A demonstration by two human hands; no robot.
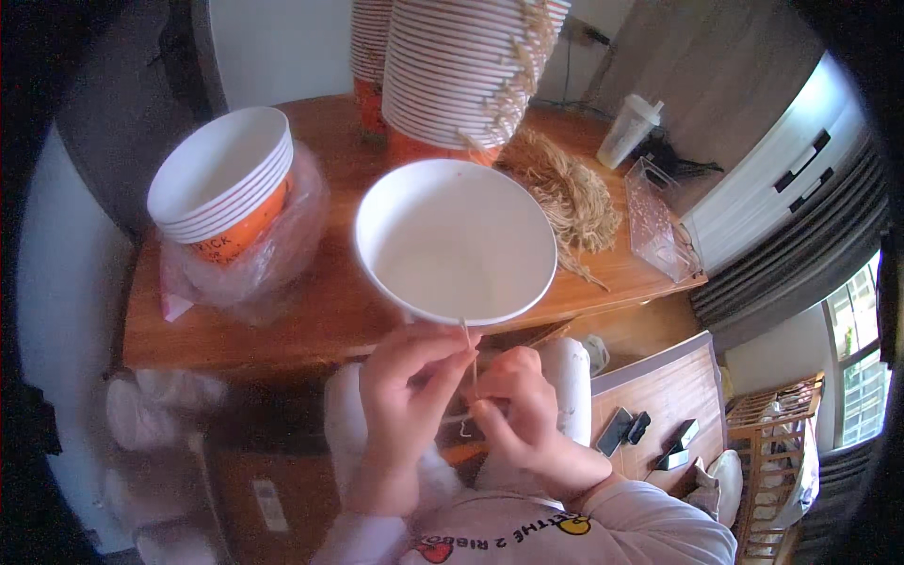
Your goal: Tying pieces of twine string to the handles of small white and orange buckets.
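Observation:
A white paper bucket stands near the front edge of the wooden table, its open mouth tilted toward me. From its near rim hangs a thin tan paper cord. My left hand is just under the rim, its thumb and fingers pinching the cord. Close on its right, my right hand is closed with curled fingers around the lower part of the cord. A short loose end shows below the fingers. The bucket's outer side is hidden from me.
Tall stacks of nested buckets rise behind, with cords hanging down one side. A bundle of tan cords lies to their right, near a clear acrylic box and a lidded cup. More buckets sit in a plastic bag at left.

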